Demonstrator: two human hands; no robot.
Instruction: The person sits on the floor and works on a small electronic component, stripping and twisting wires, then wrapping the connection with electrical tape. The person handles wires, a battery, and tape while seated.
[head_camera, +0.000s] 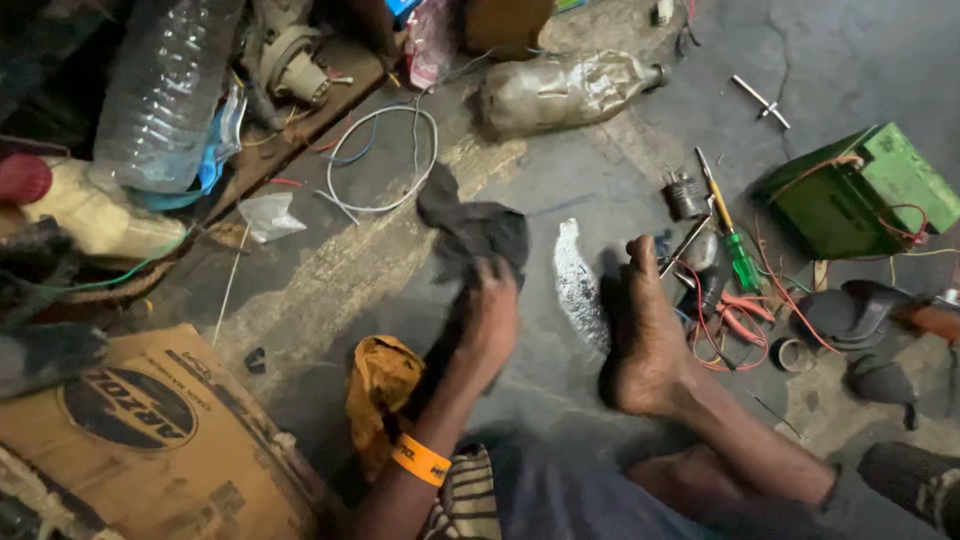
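Left hand (487, 322) grips dark rag (472, 232) — orange cloth (378, 385) beside wrist.

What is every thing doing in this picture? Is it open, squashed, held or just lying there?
Dark cloth: crumpled, gripped by the left hand.
Big clear bottle: lying tilted, looks empty.
Dirty bottle: on its side, crushed.
Green box: tilted, wires attached.
Green-handled screwdriver: lying flat.
White wire: looped on the floor.
Right hand: not visible.

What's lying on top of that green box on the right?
Thin red and orange wires trail across the green box. Its inside stays hidden, since it looks closed.
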